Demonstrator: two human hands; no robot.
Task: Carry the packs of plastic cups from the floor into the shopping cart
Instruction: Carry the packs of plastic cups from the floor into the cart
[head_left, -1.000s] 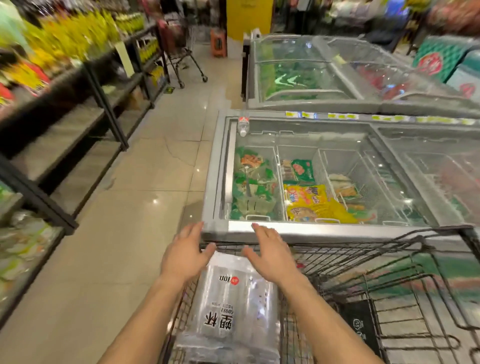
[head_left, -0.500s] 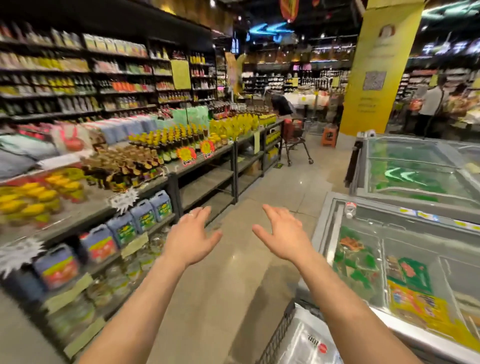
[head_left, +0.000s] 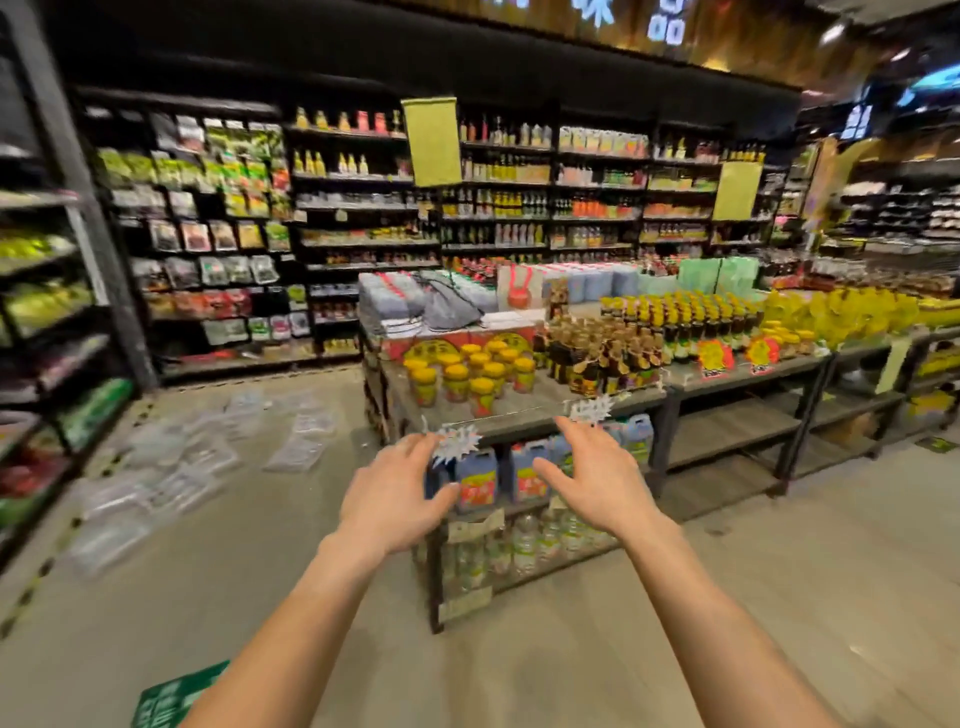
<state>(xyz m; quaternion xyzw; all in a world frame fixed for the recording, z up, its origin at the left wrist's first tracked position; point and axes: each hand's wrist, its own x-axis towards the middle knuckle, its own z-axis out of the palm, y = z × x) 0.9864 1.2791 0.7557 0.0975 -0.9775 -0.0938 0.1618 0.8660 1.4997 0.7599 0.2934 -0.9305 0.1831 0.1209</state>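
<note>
Several clear packs of plastic cups (head_left: 176, 467) lie scattered on the beige floor at the left, between a wall shelf and a display table. My left hand (head_left: 397, 496) and my right hand (head_left: 592, 480) are both held out in front of me at chest height, fingers spread, palms facing each other, with nothing in them. The packs are well ahead and to the left of both hands. The shopping cart is out of view.
A display table (head_left: 524, 410) with yellow-lidded jars, dark bottles and jugs below stands straight ahead of my hands. Tall stocked shelves (head_left: 47, 322) line the left side and the back wall. A green floor sticker (head_left: 174, 696) lies by my left arm.
The view has swung left, away from the freezers and the cart with its pack. The floor packs came into sight. Both hands stay empty and spread.
</note>
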